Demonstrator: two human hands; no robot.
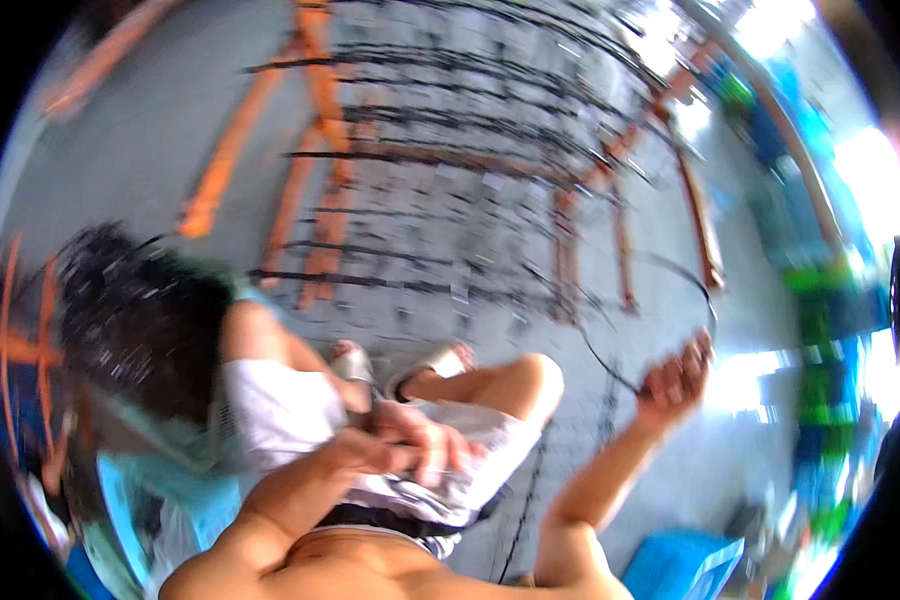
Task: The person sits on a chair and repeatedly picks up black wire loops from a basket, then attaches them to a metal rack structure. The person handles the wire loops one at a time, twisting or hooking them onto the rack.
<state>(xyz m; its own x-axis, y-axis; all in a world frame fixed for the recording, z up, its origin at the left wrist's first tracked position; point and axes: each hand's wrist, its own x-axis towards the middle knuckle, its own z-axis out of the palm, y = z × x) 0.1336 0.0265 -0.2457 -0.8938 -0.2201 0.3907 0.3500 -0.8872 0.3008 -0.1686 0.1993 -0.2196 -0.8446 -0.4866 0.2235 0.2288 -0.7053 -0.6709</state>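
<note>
My right hand (675,382) is raised out to the right, its fingers closed on a thin black cord (610,367). This cord bends in a wide loop above the hand, and its far part blurs against the rack. Over my lap hangs my left hand (430,445), its fingers loosely stretched and apart, close to the white shorts (505,440). Motion smears it, and no held thing shows there. Left of my knee a large dark pile (140,320) of thin, shiny black pieces rises from a pale green crate (215,405).
Ahead stands an orange metal rack (325,130) with many rows of black rods (450,120) bearing small hooks. Blue and green stacked crates (820,390) line the right side. A light blue plastic piece (120,510) is at lower left, a blue bin (685,565) at lower right.
</note>
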